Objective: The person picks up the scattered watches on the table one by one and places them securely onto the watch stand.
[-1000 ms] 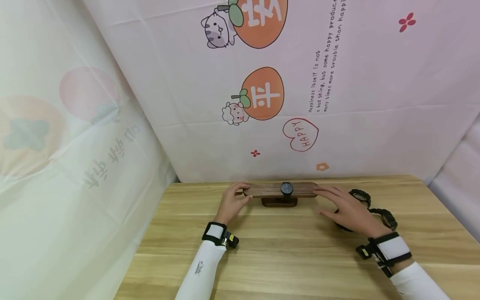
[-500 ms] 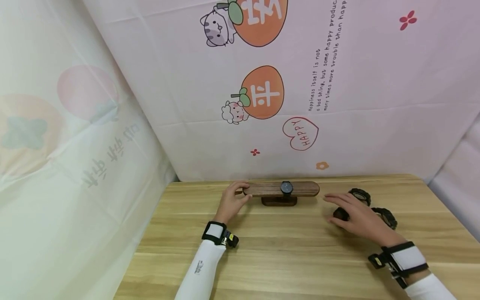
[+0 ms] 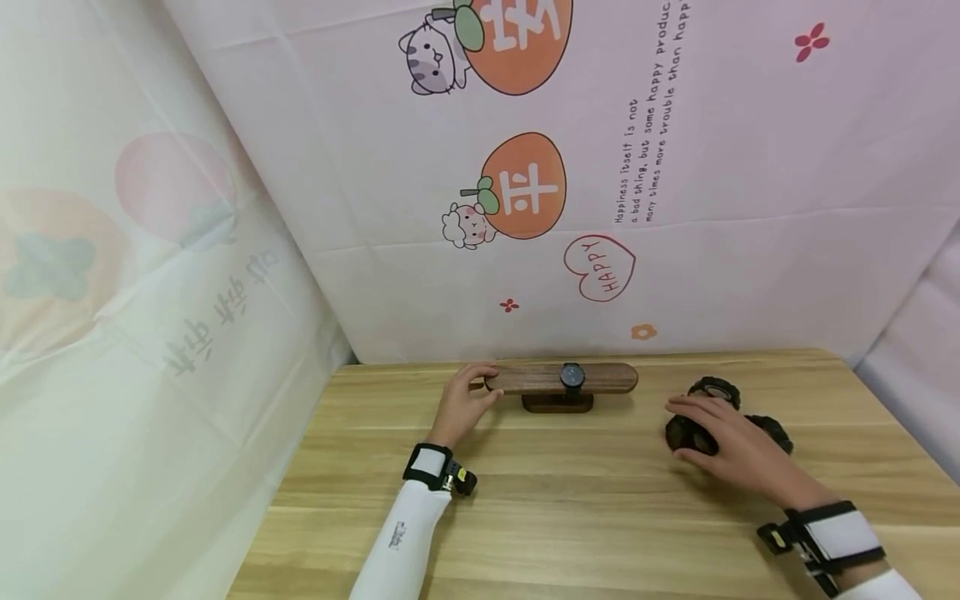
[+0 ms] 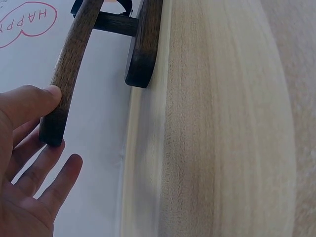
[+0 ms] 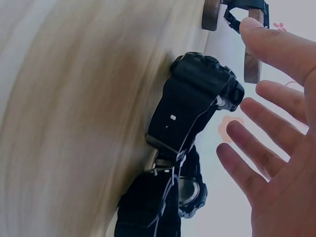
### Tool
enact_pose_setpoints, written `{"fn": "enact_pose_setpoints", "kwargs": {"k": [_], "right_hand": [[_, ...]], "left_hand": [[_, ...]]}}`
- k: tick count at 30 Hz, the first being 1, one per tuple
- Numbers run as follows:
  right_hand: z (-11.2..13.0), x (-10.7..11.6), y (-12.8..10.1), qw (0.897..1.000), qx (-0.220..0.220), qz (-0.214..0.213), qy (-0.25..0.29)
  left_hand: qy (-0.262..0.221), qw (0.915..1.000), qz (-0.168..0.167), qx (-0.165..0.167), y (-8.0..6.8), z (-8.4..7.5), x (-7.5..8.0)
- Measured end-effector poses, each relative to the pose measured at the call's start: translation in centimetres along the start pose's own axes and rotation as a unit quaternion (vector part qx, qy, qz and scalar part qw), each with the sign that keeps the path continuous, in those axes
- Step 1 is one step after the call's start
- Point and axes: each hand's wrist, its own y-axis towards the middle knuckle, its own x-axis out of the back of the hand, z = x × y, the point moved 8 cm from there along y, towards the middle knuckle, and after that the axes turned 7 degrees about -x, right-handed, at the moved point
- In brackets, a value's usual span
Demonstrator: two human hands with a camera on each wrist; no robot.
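Wooden T-bar watch stand [image 3: 525, 381], lower centre of the head view, bearing one black wristwatch [image 3: 572, 377]; left hand [image 3: 459, 407] pinching its left end. Right hand [image 3: 733, 442], fingers apart, near black watches [image 3: 679, 434], lower right. Risk: uneven left-hand pressure could tip the stand.

on the cloth [image 3: 420, 300], a heart [image 3: 599, 267] reads "happy", the lower orange [image 3: 555, 204] bears "平", and lines [image 3: 649, 114] begin "happiness itself is not a bad thing, but some happy". the mark [image 3: 397, 535] on the left sleeve [image 3: 408, 562] is illegible.
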Motion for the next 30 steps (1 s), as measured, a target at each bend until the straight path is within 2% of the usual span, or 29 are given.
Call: {"fn": "enact_pose_setpoints", "kwargs": {"k": [8, 24, 30], "right_hand": [[-0.3, 0.1, -0.7, 1.0, 0.012, -0.002, -0.007], [-1.7, -0.9, -1.1, 0.999, -0.006, 0.045, -0.008], [-1.8, -0.9, -1.1, 0.999, -0.003, 0.039, -0.006]], "left_hand": [[-0.006, 1.0, 0.005, 0.001, -0.1, 0.0, 0.0], [-0.003, 1.0, 0.001, -0.003, -0.2, -0.1, 0.1], [-0.005, 0.9999, 0.0, -0.009, -0.1, 0.0, 0.0]]}}
